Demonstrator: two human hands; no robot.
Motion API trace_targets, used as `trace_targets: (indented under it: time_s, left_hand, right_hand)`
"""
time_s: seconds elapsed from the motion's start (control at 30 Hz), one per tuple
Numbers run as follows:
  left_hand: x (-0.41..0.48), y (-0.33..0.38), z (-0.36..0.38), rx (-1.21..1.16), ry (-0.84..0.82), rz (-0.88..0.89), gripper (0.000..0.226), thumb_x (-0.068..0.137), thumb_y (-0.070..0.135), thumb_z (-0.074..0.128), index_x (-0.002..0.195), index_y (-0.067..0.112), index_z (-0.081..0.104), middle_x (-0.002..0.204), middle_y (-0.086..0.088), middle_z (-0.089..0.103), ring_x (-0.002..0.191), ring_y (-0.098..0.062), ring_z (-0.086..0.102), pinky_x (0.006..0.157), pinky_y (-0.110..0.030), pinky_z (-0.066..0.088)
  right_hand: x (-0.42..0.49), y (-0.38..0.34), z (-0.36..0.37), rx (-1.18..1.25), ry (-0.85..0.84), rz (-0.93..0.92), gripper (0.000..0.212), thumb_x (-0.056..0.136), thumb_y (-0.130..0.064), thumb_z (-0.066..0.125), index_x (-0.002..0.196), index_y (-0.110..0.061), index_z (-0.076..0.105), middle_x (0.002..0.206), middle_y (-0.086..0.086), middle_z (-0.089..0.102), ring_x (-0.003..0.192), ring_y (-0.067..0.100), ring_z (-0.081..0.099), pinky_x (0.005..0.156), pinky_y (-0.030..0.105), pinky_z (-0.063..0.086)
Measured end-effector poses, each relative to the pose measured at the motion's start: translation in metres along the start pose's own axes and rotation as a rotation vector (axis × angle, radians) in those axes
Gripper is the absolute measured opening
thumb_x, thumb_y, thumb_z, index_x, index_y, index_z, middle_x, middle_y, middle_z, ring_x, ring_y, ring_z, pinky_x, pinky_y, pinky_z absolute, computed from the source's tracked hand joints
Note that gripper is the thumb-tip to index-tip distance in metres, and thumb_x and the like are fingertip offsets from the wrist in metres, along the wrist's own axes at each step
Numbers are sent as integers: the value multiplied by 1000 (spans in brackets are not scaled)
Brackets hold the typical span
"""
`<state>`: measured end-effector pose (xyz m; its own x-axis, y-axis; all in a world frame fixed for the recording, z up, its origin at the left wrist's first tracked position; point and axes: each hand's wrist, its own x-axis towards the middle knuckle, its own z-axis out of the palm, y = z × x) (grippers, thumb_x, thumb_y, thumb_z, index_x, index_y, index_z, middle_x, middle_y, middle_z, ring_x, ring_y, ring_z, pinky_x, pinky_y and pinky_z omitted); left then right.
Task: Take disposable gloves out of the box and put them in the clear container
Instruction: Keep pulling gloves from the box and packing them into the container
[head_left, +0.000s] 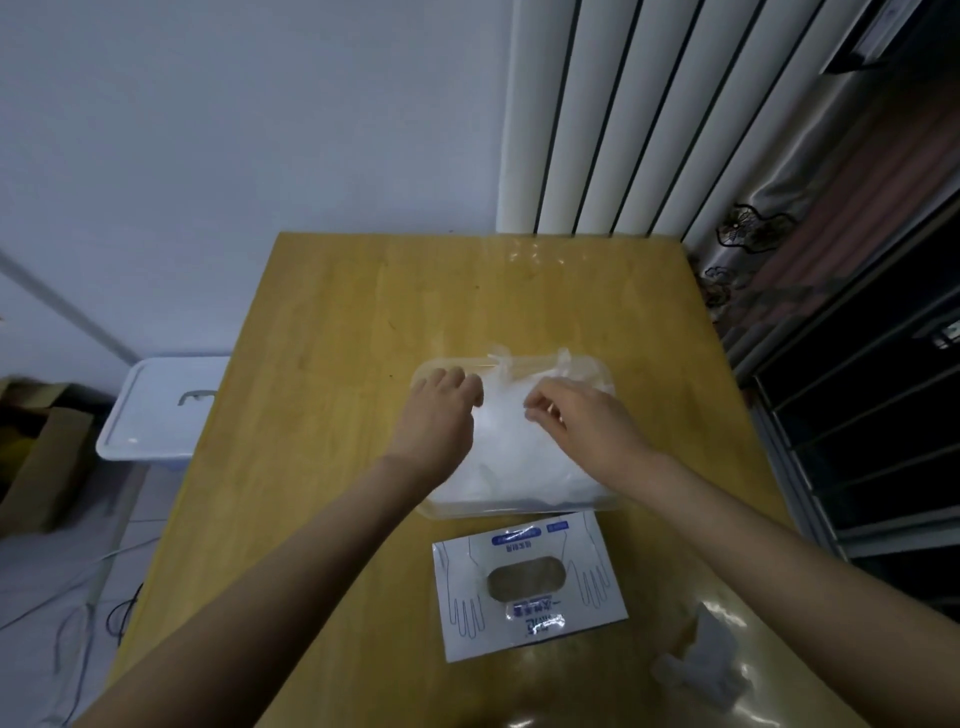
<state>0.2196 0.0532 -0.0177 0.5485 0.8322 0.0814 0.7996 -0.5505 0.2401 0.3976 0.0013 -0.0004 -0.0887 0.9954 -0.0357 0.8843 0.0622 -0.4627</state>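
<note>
The clear container (519, 506) lies long axis left-right on the tabletop (322, 364), heaped with gloves (519, 457). Left hand (441, 410) presses them, fingers curled; right hand (576, 421) pinches film. The flat box (530, 582) lies just nearer

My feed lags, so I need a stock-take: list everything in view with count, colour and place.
Table: one, yellow wood, centre.
Clear container: one, transparent, mid-table.
Disposable gloves: pile, translucent white, in the container.
Glove box: one, white and blue, flat, nearer than the container.
Crumpled plastic: one, clear, table's near right.
Storage bin: one, white lid, left of the table.
Cardboard boxes: brown, far left.
Curtain: patterned, right.
Left hand: on the container's left rim.
Right hand: pinching gloves.
</note>
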Motion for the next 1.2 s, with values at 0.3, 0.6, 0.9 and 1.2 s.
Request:
trace_targets:
  time_s: [0.3,0.6,0.9,1.2]
  left_hand:
    - [7,-6,52,400,-615,82,80,92,33,59,151,16,9,157,-19,-1,143,-42,8,116,-44,20]
    - [15,-8,79,325,-744,-41,89,88,21,65,152,24,4,159,-11,-8,143,-41,12,102,-39,40]
    - [22,-3,67,633,-697,47,60,93,28,56,144,13,30,134,-11,46,119,-25,48,98,-33,37]
    - [-5,27,13,220,52,235,41,74,-4,59,113,8,56,101,-9,60,86,-26,59,74,-34,44]
  right_hand:
    - [20,22,50,-354,-457,-16,73,91,-19,61,150,-20,19,159,4,9,142,27,19,110,38,29]
    - [27,51,67,-492,-527,65,80,90,-33,61,152,-22,11,160,1,4,146,24,7,118,35,9]
    - [31,48,46,-188,-545,160,59,88,-28,65,141,-20,41,149,5,38,135,25,36,109,38,31]
    - [-44,-8,17,100,-9,-172,10,97,-25,51,101,-18,57,90,-9,58,72,5,53,65,17,45]
